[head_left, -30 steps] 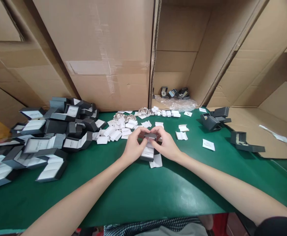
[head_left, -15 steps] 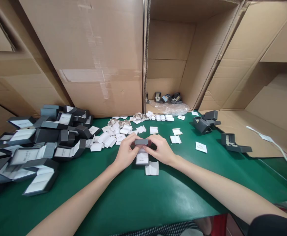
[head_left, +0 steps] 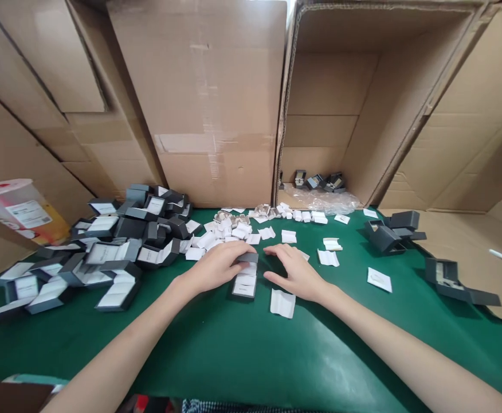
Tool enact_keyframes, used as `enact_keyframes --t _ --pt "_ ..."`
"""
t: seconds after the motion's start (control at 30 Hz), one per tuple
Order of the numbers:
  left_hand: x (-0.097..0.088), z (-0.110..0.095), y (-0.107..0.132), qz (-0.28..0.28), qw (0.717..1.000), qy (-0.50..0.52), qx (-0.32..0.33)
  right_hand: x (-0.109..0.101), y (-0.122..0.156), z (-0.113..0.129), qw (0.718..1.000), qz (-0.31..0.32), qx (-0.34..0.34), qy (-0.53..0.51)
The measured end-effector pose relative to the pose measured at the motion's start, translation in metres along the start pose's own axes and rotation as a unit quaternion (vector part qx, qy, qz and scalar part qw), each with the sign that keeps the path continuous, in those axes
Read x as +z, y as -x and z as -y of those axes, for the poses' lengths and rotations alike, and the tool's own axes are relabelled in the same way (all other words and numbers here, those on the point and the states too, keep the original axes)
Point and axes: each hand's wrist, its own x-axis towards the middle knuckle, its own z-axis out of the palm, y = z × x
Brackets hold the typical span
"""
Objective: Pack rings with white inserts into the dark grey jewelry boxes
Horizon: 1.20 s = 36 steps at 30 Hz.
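My left hand (head_left: 222, 264) is closed round the raised lid end of a small dark grey jewellery box (head_left: 244, 284). The box lies open on the green table, its white lining facing up. To the right of it, my right hand (head_left: 296, 271) is apart from the box, thumb and fingers spread with nothing between them. A creased white paper insert (head_left: 282, 303) lies just below the right hand. Part of another white piece shows behind that hand's fingers.
Many open grey boxes (head_left: 117, 246) are heaped at left, beside a plastic drink cup (head_left: 23, 212). White inserts (head_left: 225, 229) are piled behind my hands. More boxes (head_left: 391, 232) lie at right. An open cardboard carton (head_left: 332, 132) stands at the back holding several boxes and clear plastic.
My right hand has let go of the box and moved off to its right. My left hand stays on the box. The camera view has turned left, bringing the cup into sight.
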Motion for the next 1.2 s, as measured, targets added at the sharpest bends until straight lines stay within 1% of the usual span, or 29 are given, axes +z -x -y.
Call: enact_keyframes --t 0.07,0.13,0.17,0.2,0.27,0.3,0.33,0.37,0.43,0.47,0.53,0.6,0.63,0.7,0.77,0.8,0.87,0.97,1.03,1.07,1.1,1.13,1.2 --pt "-0.014 0.004 0.019 0.011 0.998 -0.055 -0.014 0.001 0.001 0.001 1.000 0.009 -0.014 0.024" --pt "-0.031 0.008 0.041 0.016 0.993 -0.107 -0.042 0.002 0.001 0.000 0.999 0.013 -0.024 0.037" --pt "-0.039 0.009 0.053 -0.001 0.989 -0.135 -0.067 0.003 0.001 0.000 0.999 0.014 -0.027 0.039" --pt "-0.048 0.008 0.064 -0.034 0.981 -0.168 -0.095 0.003 0.001 0.000 0.999 0.014 -0.030 0.041" --pt "-0.059 0.003 0.084 -0.122 0.955 -0.236 -0.132 0.005 0.002 -0.001 0.998 0.014 -0.035 0.045" --pt "-0.061 -0.001 0.092 -0.156 0.944 -0.256 -0.139 0.005 0.002 -0.002 0.998 0.013 -0.037 0.047" --pt "-0.060 -0.007 0.098 -0.175 0.940 -0.263 -0.131 0.005 0.002 -0.002 0.998 0.012 -0.037 0.048" --pt "-0.055 -0.013 0.102 -0.170 0.944 -0.261 -0.108 0.006 0.002 -0.002 0.998 0.011 -0.036 0.049" --pt "-0.039 -0.024 0.106 -0.109 0.961 -0.249 -0.047 0.006 0.002 -0.002 0.998 0.010 -0.033 0.051" --pt "-0.028 -0.029 0.106 -0.080 0.966 -0.244 -0.029 0.006 0.002 -0.002 0.998 0.011 -0.031 0.051" --pt "-0.006 -0.036 0.101 -0.040 0.971 -0.233 -0.013 0.006 0.002 -0.002 0.998 0.014 -0.031 0.054" --pt "0.014 -0.040 0.092 -0.019 0.976 -0.215 -0.010 0.007 0.001 -0.002 0.998 0.013 -0.034 0.058" --pt "0.022 -0.041 0.085 -0.019 0.978 -0.206 -0.015 0.007 0.001 -0.003 0.998 0.011 -0.036 0.059" --pt "0.036 -0.038 0.070 -0.041 0.979 -0.196 -0.040 0.008 0.001 -0.003 0.997 0.010 -0.038 0.060" --pt "0.047 -0.031 0.051 -0.099 0.965 -0.221 -0.099 0.007 0.001 -0.003 0.998 0.010 -0.038 0.057" --pt "0.051 -0.024 0.042 -0.122 0.954 -0.236 -0.136 0.007 0.001 -0.003 0.998 0.012 -0.037 0.056" --pt "0.055 -0.009 0.022 -0.146 0.935 -0.261 -0.188 0.006 0.001 -0.003 0.998 0.014 -0.036 0.055" --pt "0.055 0.018 -0.001 -0.164 0.911 -0.267 -0.269 0.005 0.001 -0.003 0.998 0.013 -0.035 0.055" --pt "0.052 0.032 -0.010 -0.176 0.899 -0.265 -0.302 0.006 0.000 -0.002 0.998 0.010 -0.034 0.055" --pt "0.052 0.035 -0.013 -0.175 0.900 -0.262 -0.302 0.006 0.000 -0.002 0.998 0.008 -0.034 0.056" --pt "0.052 0.037 -0.015 -0.172 0.907 -0.256 -0.287 0.007 -0.001 -0.001 0.998 0.006 -0.033 0.058" --pt "0.053 0.037 -0.016 -0.166 0.920 -0.246 -0.258 0.007 -0.001 -0.001 0.998 0.004 -0.032 0.061" --pt "0.056 0.031 -0.016 -0.153 0.949 -0.216 -0.172 0.008 -0.002 0.000 0.997 -0.001 -0.031 0.065"
